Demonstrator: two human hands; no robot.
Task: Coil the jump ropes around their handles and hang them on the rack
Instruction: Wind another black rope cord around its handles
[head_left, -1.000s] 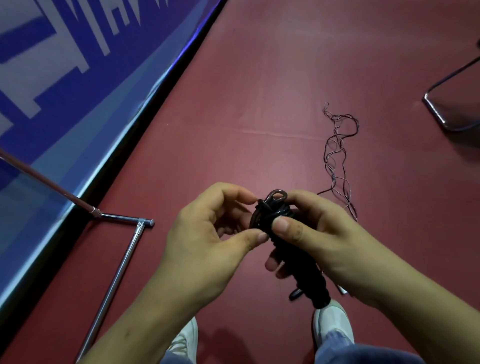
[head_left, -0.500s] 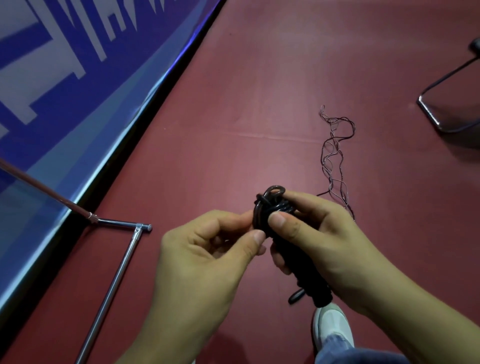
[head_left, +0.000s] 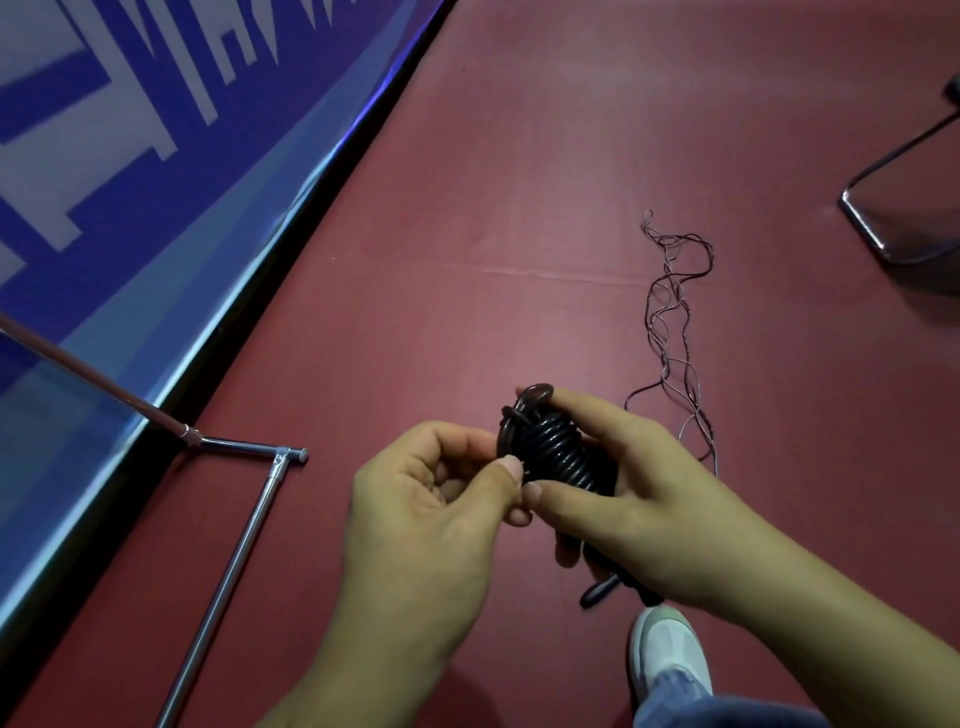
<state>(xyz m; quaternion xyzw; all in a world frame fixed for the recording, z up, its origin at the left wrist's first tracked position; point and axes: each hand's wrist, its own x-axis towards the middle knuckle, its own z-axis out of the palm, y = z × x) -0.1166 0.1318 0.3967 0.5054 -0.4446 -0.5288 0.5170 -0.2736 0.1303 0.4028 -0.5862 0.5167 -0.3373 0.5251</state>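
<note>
Jump rope (head_left: 556, 452), black: I log it at mid-frame, held above the floor (head_left: 519, 208), its cord wound in tight turns into a fat bundle. A small loop stands up at the bundle's top, and a black end pokes out below the holding hand.

Right hand (head_left: 644, 504): fingers wrapped round the far side of the bundle, forefinger reaching up to the top loop, thumb laid across the lower turns. A firm hold.

Left hand (head_left: 431, 514): fingers curled in narrow, thumb tip pressed against the bundle's left edge. It pinches there; I cannot make out exactly which strand it has.

Thin loose rope (head_left: 675, 332): lies in wavy strands on the floor, beyond the right hand and apart from it.

Chrome rack base (head_left: 234, 561): tubes joined at a corner, lying on the floor at lower left, well apart from both hands.

Banner (head_left: 156, 156): blue and white, along the left edge of the floor.

Dark tube frame (head_left: 878, 234): upper right, on the floor.

White shoe (head_left: 667, 649) with a denim cuff (head_left: 670, 691): directly below the right hand.
</note>
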